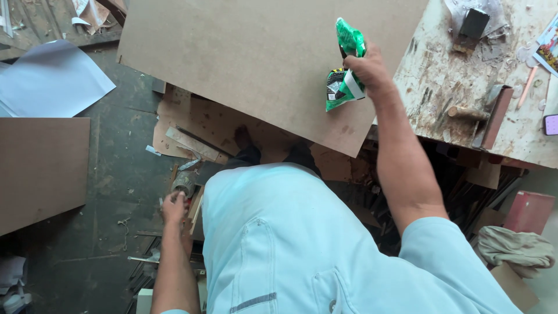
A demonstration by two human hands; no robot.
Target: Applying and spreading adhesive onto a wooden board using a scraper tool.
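My right hand (365, 68) is raised over a large brown fibreboard sheet (256, 58) and grips a crumpled green, black and white plastic packet (346, 61) by its middle. My left hand (174, 207) hangs low by my hip, fingers curled near a small round grey roll or tin (184, 183) among scraps on the floor; I cannot tell whether it grasps it. My light blue shirt (290, 244) fills the lower middle of the view.
A stained workbench (442, 87) at the right carries a hammer (465, 111), a dark block (474, 23), a pencil and a phone at its edge. Another brown board (40, 168) lies left, pale sheets (52, 81) above it. Offcuts, slats and a rag (514, 247) litter the floor.
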